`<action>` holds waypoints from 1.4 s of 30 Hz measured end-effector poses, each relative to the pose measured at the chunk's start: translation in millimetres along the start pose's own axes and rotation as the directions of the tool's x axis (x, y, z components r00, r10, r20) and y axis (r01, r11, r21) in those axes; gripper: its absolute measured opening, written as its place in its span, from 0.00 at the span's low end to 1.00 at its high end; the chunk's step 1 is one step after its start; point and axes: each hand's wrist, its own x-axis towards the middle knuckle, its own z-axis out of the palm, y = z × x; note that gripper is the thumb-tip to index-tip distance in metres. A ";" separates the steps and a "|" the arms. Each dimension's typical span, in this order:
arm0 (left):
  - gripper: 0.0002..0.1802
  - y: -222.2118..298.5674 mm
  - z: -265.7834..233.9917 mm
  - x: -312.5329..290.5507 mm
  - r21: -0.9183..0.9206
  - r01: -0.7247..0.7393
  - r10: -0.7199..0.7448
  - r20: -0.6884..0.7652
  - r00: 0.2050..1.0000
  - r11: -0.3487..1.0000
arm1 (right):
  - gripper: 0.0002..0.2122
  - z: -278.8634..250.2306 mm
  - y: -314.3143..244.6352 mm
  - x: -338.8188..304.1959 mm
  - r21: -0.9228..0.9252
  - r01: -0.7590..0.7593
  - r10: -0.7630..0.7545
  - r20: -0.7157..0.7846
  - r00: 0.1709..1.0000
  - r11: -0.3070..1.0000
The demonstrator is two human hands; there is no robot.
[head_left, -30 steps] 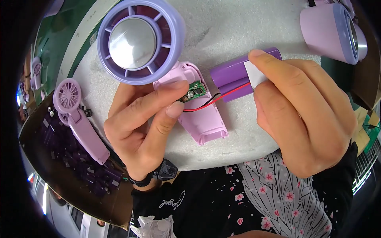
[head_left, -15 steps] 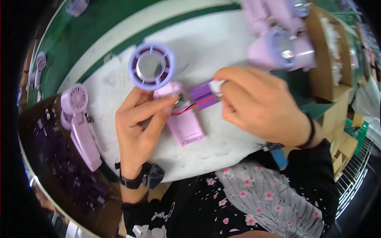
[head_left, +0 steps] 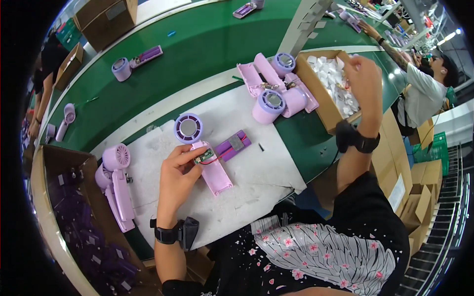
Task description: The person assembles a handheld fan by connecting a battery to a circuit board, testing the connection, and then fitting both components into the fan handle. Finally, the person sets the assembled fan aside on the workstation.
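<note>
Head view: the left hand (head_left: pixel 178 172) pinches the green circuit board (head_left: pixel 203 156) over the pink handle shell (head_left: pixel 217 179) — a light grip should spare the red wire (head_left: pixel 212 161) to the purple battery pack (head_left: pixel 228 150), just right of the shell — while the right hand's (head_left: pixel 364 75) grip, farther right, I cannot tell.

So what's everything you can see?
Foam mat: one, white, centre
Workbench: one, green, under mat
Open handheld fan: one, pink, on mat
Circuit board: one, green, at open fan
Wired battery pack: one, purple, beside open fan
Cardboard boxes: several, brown, around workbench
Boxed battery packs: many, purple, left
Small pieces: many, white, right box
Other handheld fans: several, pink, left and beyond mat
Crate: one or more, green, right
Coworkers: at least two, white and dark clothes, both sides
Left hand: one, bare, on circuit board
Right hand: one, bare, at right box
</note>
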 end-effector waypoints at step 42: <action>0.17 13.6 -0.8 0.4 0.502 -0.205 0.261 -0.043 0.964 0.840 | 0.35 86.2 -109.0 -68.8 0.639 -0.638 -0.779 0.620 0.097 0.429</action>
